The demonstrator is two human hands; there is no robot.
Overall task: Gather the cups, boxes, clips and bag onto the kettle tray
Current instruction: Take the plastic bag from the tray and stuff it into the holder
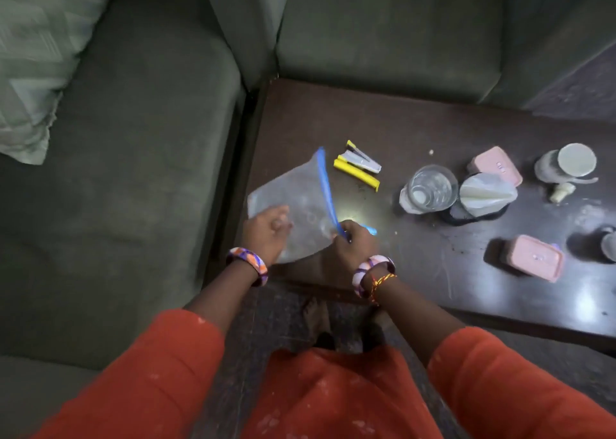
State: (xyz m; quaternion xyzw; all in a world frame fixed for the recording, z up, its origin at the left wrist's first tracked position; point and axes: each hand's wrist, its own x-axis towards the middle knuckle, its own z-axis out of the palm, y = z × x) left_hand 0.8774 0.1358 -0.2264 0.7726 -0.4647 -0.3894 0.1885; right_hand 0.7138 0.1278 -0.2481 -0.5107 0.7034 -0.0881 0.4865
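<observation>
A clear plastic bag [293,192] with a blue zip strip lies at the left end of the dark table [416,128]. My left hand [266,230] grips its near left edge. My right hand [353,243] pinches the blue strip at the bag's near corner. Yellow and white clips [358,167] lie just beyond the bag. Further right stand a clear glass cup [430,188], a white cone-shaped filter on a dark base [485,193], two pink boxes [496,165] [533,258] and a lidded cup [566,163]. No kettle tray is in view.
A green sofa [133,172] wraps the table's left and far sides, with a patterned cushion [36,55] at the upper left. A small pale object [561,192] lies near the lidded cup. Another dark item [608,243] is cut off at the right edge.
</observation>
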